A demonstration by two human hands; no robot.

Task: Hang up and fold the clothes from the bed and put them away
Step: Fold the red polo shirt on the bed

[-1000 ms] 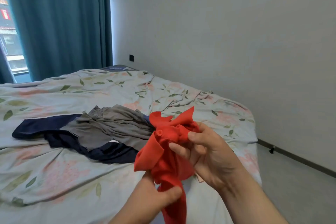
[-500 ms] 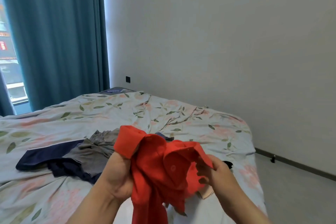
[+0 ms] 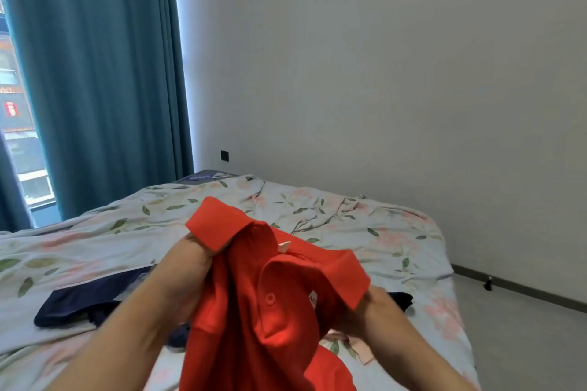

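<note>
I hold a red polo shirt [image 3: 254,320] up over the bed [image 3: 95,238], its collar spread toward me with one button showing. My left hand [image 3: 181,276] grips the left side of the collar, fingers curled into the cloth. My right hand [image 3: 378,311] grips the right collar side from underneath. The shirt's body hangs down between my forearms. A navy garment [image 3: 79,301] lies on the floral sheet behind my left arm, partly hidden. A dark piece of clothing [image 3: 403,298] peeks out behind my right hand.
A pale pink cloth [image 3: 359,349] lies near the bed's right edge. Teal curtains [image 3: 95,79] and a window stand at the far left. A bare wall [image 3: 381,73] runs along the right, with grey floor [image 3: 524,343] beside the bed.
Both hands lifted the red shirt higher and pulled the collar apart, opening it out. The view tilted up, so the grey garment is hidden behind my arm.
</note>
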